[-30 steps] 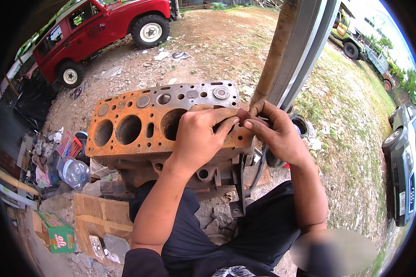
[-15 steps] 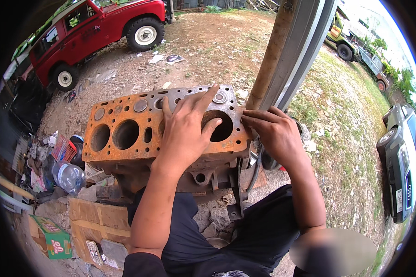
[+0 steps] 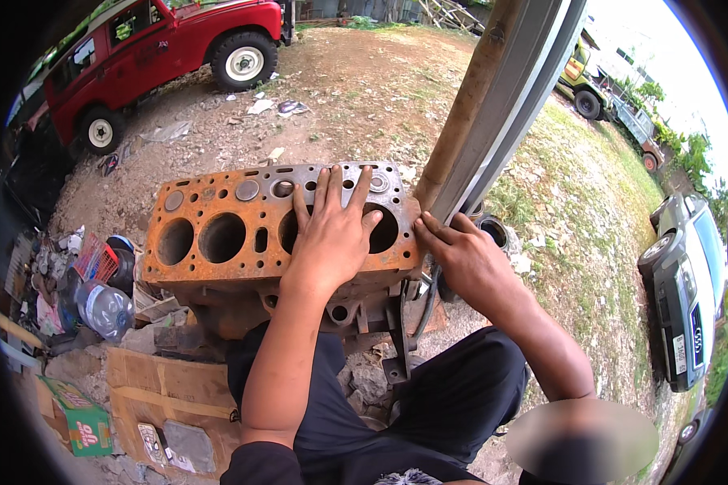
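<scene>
In front of me stands a rusty engine block, with a row of round cylinder bores in its top. Its left part is orange with rust and its right part greyer. Across the right half of that top lies my left hand, fingers stretched out and thumb apart over the rightmost bore; it holds nothing. At the block's right edge is my right hand, its fingers pressed together against the side. Whatever it may pinch there is hidden. A dark metal bracket hangs below the block's right end.
A grey post rises just beyond my right hand. Plastic bottles, a red basket and cardboard lie to the left. A red off-road vehicle stands far left, a dark car far right.
My left hand's raised fingers have come together somewhat and now lie flatter on the block. My right hand has slid slightly down along the right edge. The view has shifted a little.
</scene>
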Demonstrator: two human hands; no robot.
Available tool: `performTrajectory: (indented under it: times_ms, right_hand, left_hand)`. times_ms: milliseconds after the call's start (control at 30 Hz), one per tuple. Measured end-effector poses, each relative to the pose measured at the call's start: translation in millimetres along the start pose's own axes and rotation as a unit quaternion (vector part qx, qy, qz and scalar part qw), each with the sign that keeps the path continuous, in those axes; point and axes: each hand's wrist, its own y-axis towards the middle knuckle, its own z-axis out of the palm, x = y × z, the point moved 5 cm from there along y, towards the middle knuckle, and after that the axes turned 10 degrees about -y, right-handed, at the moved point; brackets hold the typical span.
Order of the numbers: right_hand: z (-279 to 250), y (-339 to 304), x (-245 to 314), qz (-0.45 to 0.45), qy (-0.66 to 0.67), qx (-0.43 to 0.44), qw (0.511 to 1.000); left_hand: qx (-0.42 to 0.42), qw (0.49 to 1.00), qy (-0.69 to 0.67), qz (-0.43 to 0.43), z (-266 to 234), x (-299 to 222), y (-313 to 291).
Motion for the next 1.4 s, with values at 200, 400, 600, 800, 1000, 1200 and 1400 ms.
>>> performTrajectory:
  times_ms: [200, 400, 600, 800, 1000, 1200, 1400]
  right_hand:
    - [0.3, 24.0, -7.0, -0.021, -0.029, 0.040, 0.999]
    - [3.6, 13.6, 5.7, -0.011, -0.044, 0.038, 0.998]
    - [-3.4, 14.9, 18.8, 0.002, -0.032, 0.024, 0.999]
    - [5.9, 32.6, 0.1, 0.037, 0.000, 0.070, 0.997]
    - [-9.6, -4.4, 33.0, 0.052, -0.023, 0.086, 0.995]
    - [7.9, 32.2, 9.0, 0.080, -0.005, 0.090, 0.993]
    - [-7.1, -2.7, 44.8, 0.067, -0.054, 0.044, 0.995]
  left_hand:
    - [-0.010, 1.000, -0.004, 0.005, 1.6, -2.2, 4.5]
    - [-0.082, 0.995, -0.013, 0.049, 0.7, -6.1, -2.1]
    - [-0.135, 0.985, -0.066, 0.088, -14.6, 4.4, -6.3]
    - [-0.089, 0.970, -0.192, 0.121, -15.1, -6.2, -10.4]
    - [-0.117, 0.973, -0.129, 0.151, -20.4, -5.5, -17.0]
    - [-0.111, 0.972, -0.130, 0.163, -20.0, -11.0, -19.1]
    - [-0.116, 0.969, -0.134, 0.170, -20.3, -5.0, -20.8]
